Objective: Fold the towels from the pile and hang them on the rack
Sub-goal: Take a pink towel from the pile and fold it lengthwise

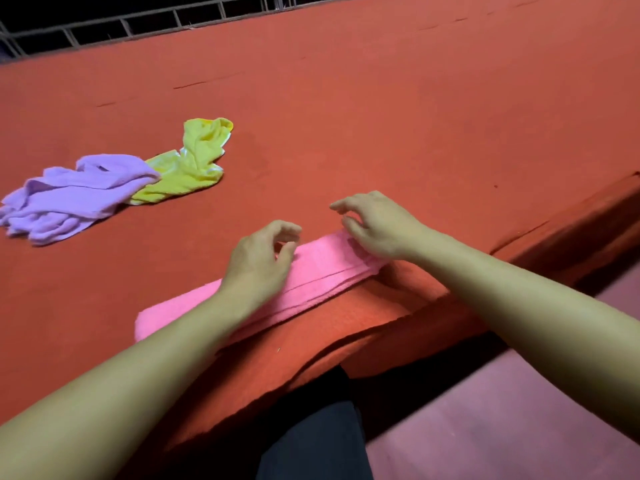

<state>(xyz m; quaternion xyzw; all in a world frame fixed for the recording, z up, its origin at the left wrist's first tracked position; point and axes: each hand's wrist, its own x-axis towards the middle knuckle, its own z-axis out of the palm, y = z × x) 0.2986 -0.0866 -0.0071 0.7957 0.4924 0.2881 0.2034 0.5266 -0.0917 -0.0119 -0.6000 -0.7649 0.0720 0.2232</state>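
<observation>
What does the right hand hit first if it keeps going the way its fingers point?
Probably nothing: the right hand points far-left over bare red cloth. The yellow towel lies roughly that way, but depth is unclear.

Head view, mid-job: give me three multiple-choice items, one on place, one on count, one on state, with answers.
1. Where does the pink towel lie?
A. along the near edge of the red surface
B. on the railing
C. on the floor

2. How many towels lie crumpled at the far left?
A. one
B. two
C. four

3. What state is the pink towel in?
A. crumpled
B. hanging
C. folded into a flat strip

Answers: 1 A, it lies under the left hand and right hand. 2 B, a purple towel and a yellow towel. 3 C, layered edges show.
</observation>
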